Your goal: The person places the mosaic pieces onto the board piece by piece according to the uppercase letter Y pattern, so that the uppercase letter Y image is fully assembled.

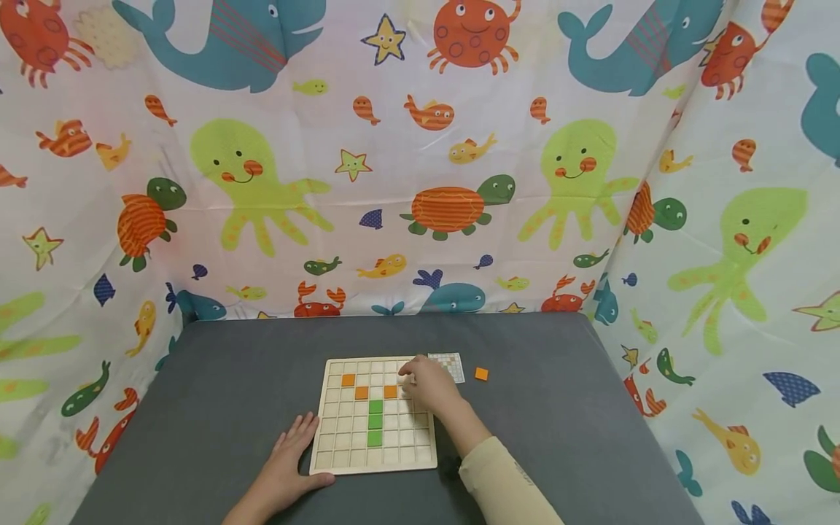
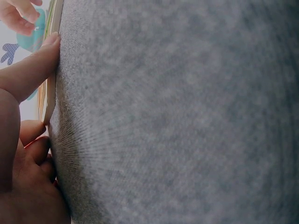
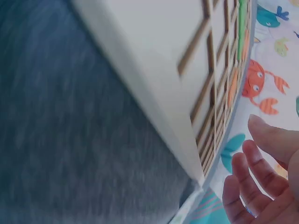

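A pale wooden grid board [image 1: 341,458] lies on the table. Three green square tiles [image 1: 375,422] form a column in its middle, with three orange tiles [image 1: 362,393] above them. My left hand [image 1: 285,456] rests around the board's near left corner, thumb along the front edge and straight fingers by the left side. Over the far right part of the board is my right hand [image 1: 429,384], its fingers loosely bent. In the right wrist view, the right fingers [image 3: 252,182] and thumb stand apart with nothing seen between them.
A small card with a printed grid [image 1: 451,367] lies at the board's far right corner, partly behind my right hand. One loose orange tile [image 1: 482,374] sits to its right on the grey tabletop [image 1: 249,386]. A curtain printed with sea animals [image 1: 394,204] surrounds the table's back and sides.
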A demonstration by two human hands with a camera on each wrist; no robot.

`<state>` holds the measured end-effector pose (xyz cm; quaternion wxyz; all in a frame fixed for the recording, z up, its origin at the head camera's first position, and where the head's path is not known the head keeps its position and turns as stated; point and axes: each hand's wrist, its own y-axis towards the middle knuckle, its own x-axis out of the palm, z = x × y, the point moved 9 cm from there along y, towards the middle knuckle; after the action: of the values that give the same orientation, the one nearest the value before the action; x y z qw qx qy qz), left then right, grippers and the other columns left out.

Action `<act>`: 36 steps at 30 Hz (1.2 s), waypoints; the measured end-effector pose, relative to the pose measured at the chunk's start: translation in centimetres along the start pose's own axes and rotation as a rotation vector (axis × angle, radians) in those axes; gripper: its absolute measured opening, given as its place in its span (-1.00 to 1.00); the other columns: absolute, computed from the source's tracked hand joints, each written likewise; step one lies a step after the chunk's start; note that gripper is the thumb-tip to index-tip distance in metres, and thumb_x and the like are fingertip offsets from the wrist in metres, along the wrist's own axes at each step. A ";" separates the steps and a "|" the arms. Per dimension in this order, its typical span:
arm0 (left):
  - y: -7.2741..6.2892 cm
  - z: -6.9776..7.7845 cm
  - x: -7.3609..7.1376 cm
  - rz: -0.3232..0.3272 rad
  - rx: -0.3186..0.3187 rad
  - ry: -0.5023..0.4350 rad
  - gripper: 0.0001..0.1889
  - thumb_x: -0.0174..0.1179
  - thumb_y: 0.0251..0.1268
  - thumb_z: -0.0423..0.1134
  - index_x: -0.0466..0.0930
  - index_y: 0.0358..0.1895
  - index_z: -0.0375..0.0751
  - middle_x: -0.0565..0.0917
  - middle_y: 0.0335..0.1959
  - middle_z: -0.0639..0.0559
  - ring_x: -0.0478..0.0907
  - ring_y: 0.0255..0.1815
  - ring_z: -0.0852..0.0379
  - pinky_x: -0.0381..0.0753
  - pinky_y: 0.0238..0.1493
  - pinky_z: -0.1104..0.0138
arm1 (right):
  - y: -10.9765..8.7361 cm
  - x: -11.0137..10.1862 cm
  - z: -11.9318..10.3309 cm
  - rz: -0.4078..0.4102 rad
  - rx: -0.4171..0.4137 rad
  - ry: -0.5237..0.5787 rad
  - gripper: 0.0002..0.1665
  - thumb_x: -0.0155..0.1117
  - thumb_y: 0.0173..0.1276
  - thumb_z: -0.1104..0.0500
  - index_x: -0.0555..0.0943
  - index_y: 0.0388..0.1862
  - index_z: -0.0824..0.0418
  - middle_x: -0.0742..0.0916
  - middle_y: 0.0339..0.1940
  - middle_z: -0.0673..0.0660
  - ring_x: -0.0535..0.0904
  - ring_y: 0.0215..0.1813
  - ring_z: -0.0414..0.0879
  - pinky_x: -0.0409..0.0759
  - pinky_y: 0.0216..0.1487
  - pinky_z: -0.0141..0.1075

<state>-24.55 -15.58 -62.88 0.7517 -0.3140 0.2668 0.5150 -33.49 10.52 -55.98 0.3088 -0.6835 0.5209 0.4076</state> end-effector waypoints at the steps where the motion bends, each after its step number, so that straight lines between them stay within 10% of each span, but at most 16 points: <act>1: 0.0 0.0 0.0 -0.001 -0.001 -0.001 0.26 0.56 -0.17 0.25 0.10 0.61 -0.18 0.07 0.63 -0.23 -0.16 0.67 -0.26 -0.19 0.54 -0.26 | -0.1 -0.4 0.1 0.008 0.001 0.007 -0.73 0.40 0.38 0.15 0.74 0.04 0.10 0.69 0.01 0.06 0.68 -0.07 -0.02 0.68 -0.18 -0.19; 36: -0.1 -0.1 0.1 -0.008 -0.019 0.004 0.26 0.55 -0.20 0.28 0.11 0.60 -0.19 0.07 0.63 -0.23 -0.15 0.67 -0.28 -0.17 0.54 -0.27 | -5.2 -6.5 13.4 0.283 0.266 0.090 -0.56 0.57 0.19 0.18 0.72 0.07 0.17 0.74 -0.04 0.13 0.71 -0.05 0.05 0.68 -0.04 0.01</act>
<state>-24.47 -15.67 -63.00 0.7501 -0.3232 0.2623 0.5139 -32.46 26.27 -56.73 0.3123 -0.5742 0.6744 0.3435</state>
